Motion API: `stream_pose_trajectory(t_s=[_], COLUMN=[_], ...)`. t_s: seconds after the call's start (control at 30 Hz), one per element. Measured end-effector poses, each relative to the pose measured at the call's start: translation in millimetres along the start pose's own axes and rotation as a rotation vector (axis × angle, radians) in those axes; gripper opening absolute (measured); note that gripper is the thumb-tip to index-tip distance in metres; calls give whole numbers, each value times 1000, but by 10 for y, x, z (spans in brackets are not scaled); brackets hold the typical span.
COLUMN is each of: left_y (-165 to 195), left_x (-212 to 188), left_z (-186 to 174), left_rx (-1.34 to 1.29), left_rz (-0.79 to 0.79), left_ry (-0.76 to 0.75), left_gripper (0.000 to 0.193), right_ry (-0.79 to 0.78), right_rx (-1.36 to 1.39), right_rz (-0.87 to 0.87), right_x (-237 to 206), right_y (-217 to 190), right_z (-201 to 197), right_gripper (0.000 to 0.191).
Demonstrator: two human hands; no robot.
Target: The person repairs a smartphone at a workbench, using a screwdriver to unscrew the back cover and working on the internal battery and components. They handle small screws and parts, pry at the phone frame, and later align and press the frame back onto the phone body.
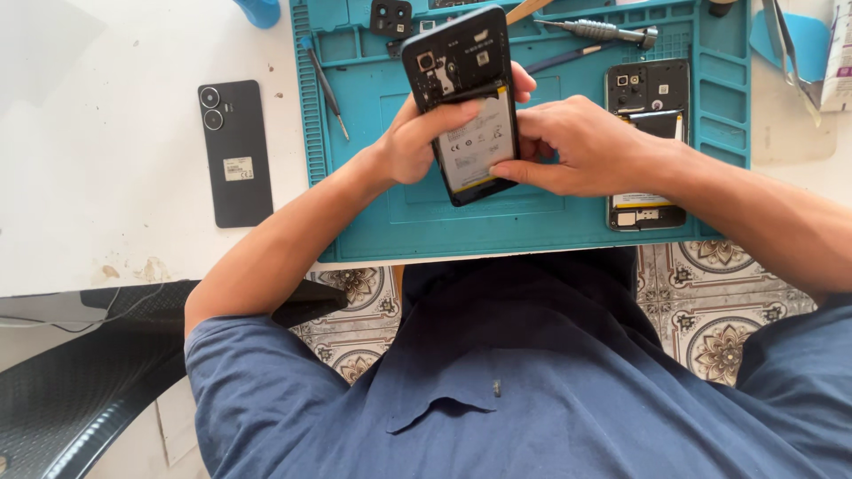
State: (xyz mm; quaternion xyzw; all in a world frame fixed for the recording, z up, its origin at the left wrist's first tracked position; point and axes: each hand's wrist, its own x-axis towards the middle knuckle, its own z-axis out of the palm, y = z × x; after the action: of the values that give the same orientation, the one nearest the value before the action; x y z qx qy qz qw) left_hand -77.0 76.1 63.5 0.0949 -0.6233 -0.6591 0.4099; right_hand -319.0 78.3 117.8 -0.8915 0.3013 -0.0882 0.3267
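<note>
Well left of the left hand point(410, 142), a black phone back cover point(234, 153) lies flat on the white table point(106, 213). Just left of that hand, a small screwdriver point(324, 84) rests on the teal repair mat point(417, 222). Left hand grips the opened phone point(463, 98) from its left side, w/ battery showing; right hand point(586, 146) pinches the phone's lower right edge. Phone's tilted above mat, btwn both hands. Just beyond the right hand, a second opened phone point(648, 93) lies on mat.
</note>
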Motion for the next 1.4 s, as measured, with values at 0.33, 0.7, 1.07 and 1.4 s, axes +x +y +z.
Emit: stream_pose_trajectory(t_s=[0.33,0.7,1.07,1.4], left_y=[-22,-93,-17,57], left_x=[3,2,6,24], left_z=[-114,-157,-110,-87], left_rx=[-1,30,38,102], left_rz=[-95,-54,-116,-62], left_ry=[-5,-45,-2,-51], left_gripper=[56,56,51,54], right_ry=[-14,-44,-90,-112], right_rx=[-60,-74,-46,-39], right_rz=[10,5,30,9], right_x=[-3,-12,10,24], right_y=[65,103,61,64], right_z=[-56,-73,-134,-155], right_gripper=[38,35,33,32])
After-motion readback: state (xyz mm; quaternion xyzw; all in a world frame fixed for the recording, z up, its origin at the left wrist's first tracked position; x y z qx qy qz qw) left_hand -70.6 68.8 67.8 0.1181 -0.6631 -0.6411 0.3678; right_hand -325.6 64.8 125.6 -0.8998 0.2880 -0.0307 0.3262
